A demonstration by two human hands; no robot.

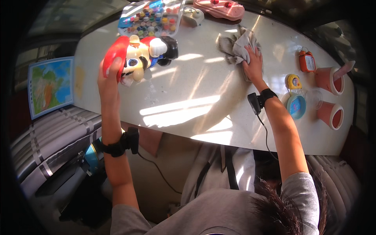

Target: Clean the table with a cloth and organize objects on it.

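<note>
My left hand grips a glossy Mario figurine by its red cap, and the figurine lies sideways with its black shoes toward the right. Whether it touches the white table beneath is hard to tell. Over on the right, my right hand rests on a crumpled grey cloth on the tabletop, fingers spread across its folds. Part of the cloth is hidden under the hand. Each wrist wears a black strap with a small cabled device.
A clear box of paint pots, a white object and a pink pencil case line the far edge. To the right are an orange alarm clock, a yellow tape measure, a blue round dish and terracotta-coloured pots. A map stands left.
</note>
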